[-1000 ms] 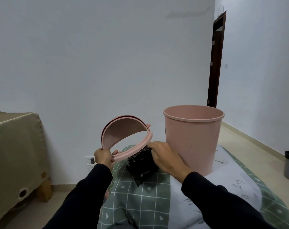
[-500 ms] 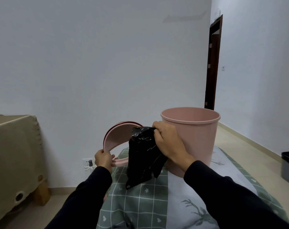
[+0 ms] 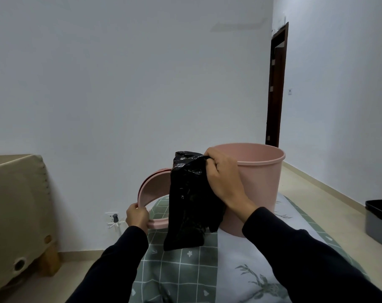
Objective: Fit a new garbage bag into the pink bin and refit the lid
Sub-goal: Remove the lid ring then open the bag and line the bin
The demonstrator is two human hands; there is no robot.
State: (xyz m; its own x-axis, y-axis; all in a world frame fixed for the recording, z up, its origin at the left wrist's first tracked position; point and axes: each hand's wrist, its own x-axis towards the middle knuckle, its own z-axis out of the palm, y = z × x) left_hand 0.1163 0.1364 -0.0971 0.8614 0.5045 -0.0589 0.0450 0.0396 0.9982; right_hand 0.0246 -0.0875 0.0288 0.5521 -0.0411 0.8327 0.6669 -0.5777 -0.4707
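Garbage bag (image 3: 190, 200), black, bunched, now lifted off checked bedding (image 3: 185, 270) to rim height just left of pink bin (image 3: 260, 186); second ago lay low. Right hand (image 3: 223, 178) pinches bag top. Left hand (image 3: 137, 217) grips lid (image 3: 155, 186) ring, aside left. Bin unlined; bag opening likely next.

Bed cover (image 3: 185, 276): green checks on the left, white with leaf print on the right.
Pink bin (image 3: 260, 189): upright on the white part, just behind the fingers (image 3: 213, 166) of the right hand (image 3: 226, 184).
Black bag (image 3: 190, 204): hangs below those fingers; its lower end reaches the green checks, contact unclear.
Floor (image 3: 316, 193): grey tub (image 3: 380, 224), well right of those fingers.
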